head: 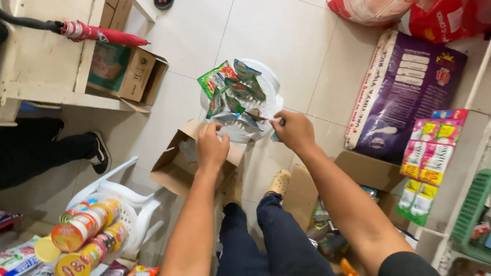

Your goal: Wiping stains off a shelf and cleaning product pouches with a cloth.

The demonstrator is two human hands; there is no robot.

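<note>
Seen from above, near to far. Left hand (211,146) and right hand (293,129), each pinched shut on the near rim of a clear plastic bag (268,90) of green sachets (229,88), held over an open cardboard box (177,166). Best gripped evenly, mouth upward. Free tiled floor (282,24) beyond; rice sack (401,88) crowding right.

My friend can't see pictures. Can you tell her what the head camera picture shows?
Seen from above, a person's left hand and right hand hold open a clear plastic bag full of small green snack packets over a white tiled floor. An open cardboard box sits just below, with big rice sacks to the right and stacked cans to the left.
</note>
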